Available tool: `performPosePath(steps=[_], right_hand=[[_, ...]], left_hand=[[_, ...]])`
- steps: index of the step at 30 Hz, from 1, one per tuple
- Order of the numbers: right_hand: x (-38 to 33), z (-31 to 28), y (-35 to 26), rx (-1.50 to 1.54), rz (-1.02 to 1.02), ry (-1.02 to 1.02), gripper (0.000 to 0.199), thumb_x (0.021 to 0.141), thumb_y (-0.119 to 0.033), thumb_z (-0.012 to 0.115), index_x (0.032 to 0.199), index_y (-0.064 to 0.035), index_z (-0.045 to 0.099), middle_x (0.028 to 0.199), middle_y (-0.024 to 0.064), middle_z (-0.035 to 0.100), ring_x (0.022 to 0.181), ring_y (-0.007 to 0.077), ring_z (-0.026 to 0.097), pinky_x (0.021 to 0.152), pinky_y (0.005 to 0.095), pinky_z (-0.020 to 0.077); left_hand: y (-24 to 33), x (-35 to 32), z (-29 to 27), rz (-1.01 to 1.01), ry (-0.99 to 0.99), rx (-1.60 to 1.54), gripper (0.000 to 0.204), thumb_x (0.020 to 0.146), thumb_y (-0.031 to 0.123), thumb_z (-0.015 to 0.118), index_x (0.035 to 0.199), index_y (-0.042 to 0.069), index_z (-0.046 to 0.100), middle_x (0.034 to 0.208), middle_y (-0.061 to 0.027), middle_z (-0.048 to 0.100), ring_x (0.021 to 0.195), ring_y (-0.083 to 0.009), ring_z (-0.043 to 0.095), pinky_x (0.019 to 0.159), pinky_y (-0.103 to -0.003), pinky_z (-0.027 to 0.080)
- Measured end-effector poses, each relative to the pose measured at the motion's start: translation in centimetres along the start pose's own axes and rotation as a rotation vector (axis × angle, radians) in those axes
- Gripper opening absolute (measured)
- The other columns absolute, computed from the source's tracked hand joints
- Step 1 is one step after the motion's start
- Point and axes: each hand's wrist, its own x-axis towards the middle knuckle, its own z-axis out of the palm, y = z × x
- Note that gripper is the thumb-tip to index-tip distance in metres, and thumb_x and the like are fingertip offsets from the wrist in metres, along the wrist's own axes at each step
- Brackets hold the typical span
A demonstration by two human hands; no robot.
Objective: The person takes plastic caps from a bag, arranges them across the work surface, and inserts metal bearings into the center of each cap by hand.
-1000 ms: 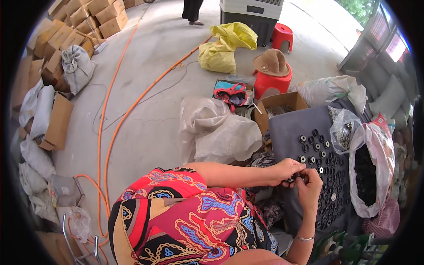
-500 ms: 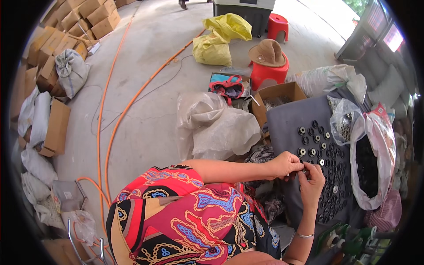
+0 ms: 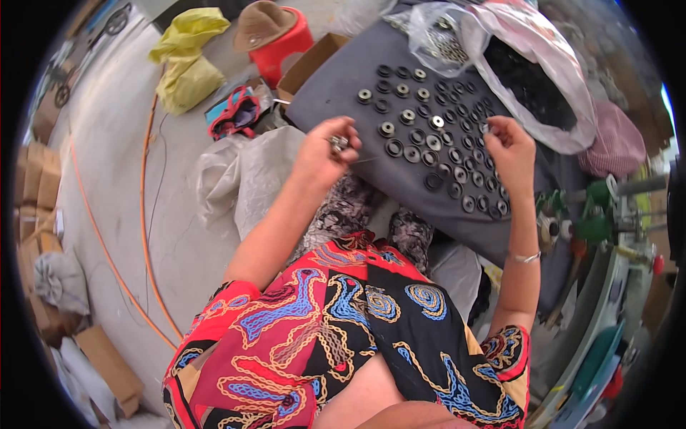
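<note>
Since half a second ago my hands have come apart: they were nearly touching over the near edge of the dark grey cloth (image 3: 336, 93), and now the left hand (image 3: 325, 154) hangs off its near left corner while the right hand (image 3: 511, 146) has gone out over the rows of black ring parts (image 3: 436, 154).

The cloth lies under and beyond both hands, the rings set in slanting rows between them. The left hand is closed around a small clutch of silvery metal pieces (image 3: 338, 143). The right hand pinches one small metal piece (image 3: 486, 129) between thumb and fingertips, just above the far rows.

To do this step well, I judge the right hand should come straight down, seat its piece squarely in one ring, and not nudge neighbouring rings out of line; the left should keep its supply close.

Beyond the right hand a large clear plastic bag (image 3: 564, 79) holds black parts; a smaller clear bag (image 3: 439, 43) beside it holds metal ones. Beyond the left hand sit an open brown carton (image 3: 311, 64) and a yellow sack (image 3: 187, 61). Flat brown cartons (image 3: 36, 179) lie far left. I can't make out any labels.
</note>
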Motion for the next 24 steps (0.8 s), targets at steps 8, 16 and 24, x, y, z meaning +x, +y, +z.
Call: performPosePath(steps=[8, 16, 24], right_hand=[[0.7, 0.3, 3.3, -0.13, 0.051, -0.075, 0.025, 0.075, -0.003, 0.066, 0.099, 0.001, 0.066, 0.079, 0.0041, 0.062, 0.067, 0.0098, 0.056, 0.064, 0.0237, 0.0482], [4.5, 2.1, 3.5, -0.284, -0.052, -0.118, 0.025, 0.073, -0.006, 0.066, 0.097, 0.0015, 0.067, 0.084, 0.0134, 0.066, 0.075, 0.0217, 0.064, 0.07, 0.0312, 0.051], [1.0, 4.5, 1.1, -0.315, -0.027, -0.398, 0.022, 0.074, -0.005, 0.065, 0.095, 0.0019, 0.066, 0.084, 0.0141, 0.062, 0.077, 0.0264, 0.064, 0.071, 0.034, 0.051]], left_hand=[[0.1, 1.3, 1.9, 0.041, 0.144, -0.114, 0.018, 0.091, 0.004, 0.052, 0.108, -0.002, 0.054, 0.096, -0.0168, 0.058, 0.083, -0.0271, 0.057, 0.047, -0.023, 0.039], [-0.4, 1.7, 0.7, 0.042, -0.021, 0.104, 0.017, 0.094, 0.013, 0.057, 0.103, -0.001, 0.056, 0.092, -0.0167, 0.061, 0.061, -0.0163, 0.056, 0.039, -0.02, 0.032], [-0.6, 1.4, 1.0, 0.062, -0.01, 0.14, 0.011, 0.092, 0.011, 0.06, 0.097, 0.002, 0.057, 0.085, -0.0143, 0.064, 0.059, -0.016, 0.058, 0.039, -0.02, 0.032]])
